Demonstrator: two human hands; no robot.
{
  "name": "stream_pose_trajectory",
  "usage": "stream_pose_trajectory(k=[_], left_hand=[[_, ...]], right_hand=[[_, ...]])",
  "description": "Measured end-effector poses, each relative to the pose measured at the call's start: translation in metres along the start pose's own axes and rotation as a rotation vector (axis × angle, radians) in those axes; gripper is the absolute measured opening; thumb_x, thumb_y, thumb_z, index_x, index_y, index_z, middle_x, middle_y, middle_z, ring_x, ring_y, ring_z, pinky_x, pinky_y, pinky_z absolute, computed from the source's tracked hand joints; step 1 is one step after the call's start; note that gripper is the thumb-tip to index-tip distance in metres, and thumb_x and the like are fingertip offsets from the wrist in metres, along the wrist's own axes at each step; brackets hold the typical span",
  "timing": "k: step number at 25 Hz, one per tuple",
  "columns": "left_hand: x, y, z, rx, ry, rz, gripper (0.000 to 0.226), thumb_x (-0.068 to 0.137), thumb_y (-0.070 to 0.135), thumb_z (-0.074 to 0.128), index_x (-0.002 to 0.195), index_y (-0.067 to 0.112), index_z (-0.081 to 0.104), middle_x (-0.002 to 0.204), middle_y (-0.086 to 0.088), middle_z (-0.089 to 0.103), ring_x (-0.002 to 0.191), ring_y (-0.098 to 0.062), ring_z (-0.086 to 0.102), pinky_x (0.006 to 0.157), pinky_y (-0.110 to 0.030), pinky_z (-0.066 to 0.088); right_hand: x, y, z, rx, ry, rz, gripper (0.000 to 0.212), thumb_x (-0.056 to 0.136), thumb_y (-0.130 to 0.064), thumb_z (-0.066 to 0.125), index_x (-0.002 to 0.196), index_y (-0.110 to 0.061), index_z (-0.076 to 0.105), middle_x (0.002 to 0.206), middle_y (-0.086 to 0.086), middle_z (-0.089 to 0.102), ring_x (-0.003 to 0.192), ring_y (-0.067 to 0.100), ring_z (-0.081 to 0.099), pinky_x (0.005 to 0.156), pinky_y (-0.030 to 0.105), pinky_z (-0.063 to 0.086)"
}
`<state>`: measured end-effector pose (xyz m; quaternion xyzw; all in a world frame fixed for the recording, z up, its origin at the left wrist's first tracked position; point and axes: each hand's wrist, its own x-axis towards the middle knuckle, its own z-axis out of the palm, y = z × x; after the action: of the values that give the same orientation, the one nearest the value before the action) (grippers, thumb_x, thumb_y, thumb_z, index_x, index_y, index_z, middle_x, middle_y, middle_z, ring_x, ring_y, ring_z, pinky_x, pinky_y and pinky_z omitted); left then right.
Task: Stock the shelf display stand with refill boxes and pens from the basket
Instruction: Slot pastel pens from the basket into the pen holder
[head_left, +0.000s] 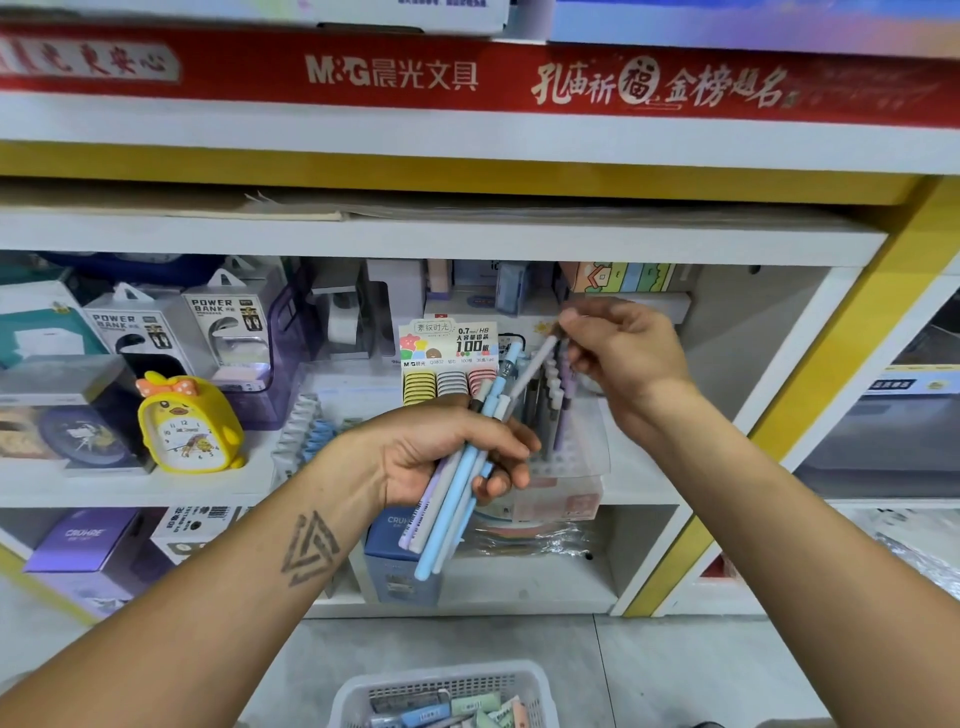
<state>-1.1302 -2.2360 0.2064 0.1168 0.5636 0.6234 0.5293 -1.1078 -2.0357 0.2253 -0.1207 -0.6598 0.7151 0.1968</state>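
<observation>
Now left hand (441, 452) fingers clamp pen bundle (452, 499); right hand (623, 353) fingers pinch grey pen (535, 364) top.

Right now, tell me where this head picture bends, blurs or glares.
Head view: wide-angle lens bows the red shelf banner and tilts the yellow post; right hand and its grey pen are motion-smeared; the pen bundle in the left hand stays fairly sharp; glare whitens the power bank boxes.

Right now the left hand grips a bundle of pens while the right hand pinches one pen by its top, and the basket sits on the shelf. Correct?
Not quite. In the head view the basket sits on the floor below the hands; the rest holds.
</observation>
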Motion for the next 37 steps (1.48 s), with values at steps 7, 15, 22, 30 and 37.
stream_pose_trajectory(k=[7, 15, 22, 30, 37], left_hand=[[-0.006, 0.007, -0.015, -0.172, 0.179, 0.064, 0.017, 0.069, -0.012, 0.051, 0.070, -0.003, 0.065, 0.081, -0.028, 0.065, 0.058, -0.023, 0.060, 0.045, -0.022, 0.050], [-0.003, 0.008, -0.018, -0.204, 0.212, 0.152, 0.017, 0.075, -0.016, 0.058, 0.086, -0.005, 0.062, 0.087, -0.030, 0.070, 0.072, -0.032, 0.073, 0.059, -0.032, 0.059], [-0.002, 0.008, -0.021, -0.228, 0.215, 0.226, 0.028, 0.080, -0.018, 0.057, 0.064, -0.001, 0.073, 0.100, -0.035, 0.069, 0.097, -0.044, 0.070, 0.074, -0.044, 0.061], [-0.002, 0.007, -0.018, -0.282, 0.237, 0.285, 0.031, 0.072, -0.018, 0.063, 0.102, -0.011, 0.063, 0.108, -0.037, 0.065, 0.100, -0.047, 0.068, 0.074, -0.046, 0.060], [0.000, 0.011, -0.013, -0.377, 0.278, 0.454, 0.024, 0.084, -0.019, 0.056, 0.097, 0.001, 0.056, 0.107, -0.036, 0.066, 0.099, -0.044, 0.069, 0.078, -0.047, 0.060]], right_hand=[[0.002, 0.005, -0.012, -0.374, 0.024, -0.288, 0.013, 0.094, -0.001, 0.064, 0.107, 0.002, 0.060, 0.072, 0.008, 0.066, 0.057, 0.011, 0.064, 0.064, 0.031, 0.057], [-0.003, 0.026, -0.014, -0.887, -0.084, -0.491, 0.014, 0.092, -0.027, 0.069, 0.101, -0.034, 0.062, 0.077, -0.025, 0.059, 0.074, -0.003, 0.058, 0.074, 0.034, 0.055], [-0.005, 0.038, -0.009, -1.019, -0.148, -0.579, 0.017, 0.094, -0.030, 0.066, 0.106, -0.034, 0.055, 0.087, -0.008, 0.071, 0.081, 0.019, 0.067, 0.071, 0.040, 0.056], [-0.005, 0.041, -0.012, -1.171, -0.192, -0.750, 0.007, 0.093, -0.026, 0.068, 0.098, -0.022, 0.068, 0.085, -0.002, 0.068, 0.082, 0.022, 0.057, 0.061, 0.037, 0.050], [-0.010, 0.031, -0.004, -1.197, -0.170, -0.674, 0.023, 0.097, -0.027, 0.061, 0.116, -0.016, 0.069, 0.099, -0.005, 0.056, 0.092, 0.014, 0.050, 0.074, 0.037, 0.049]])
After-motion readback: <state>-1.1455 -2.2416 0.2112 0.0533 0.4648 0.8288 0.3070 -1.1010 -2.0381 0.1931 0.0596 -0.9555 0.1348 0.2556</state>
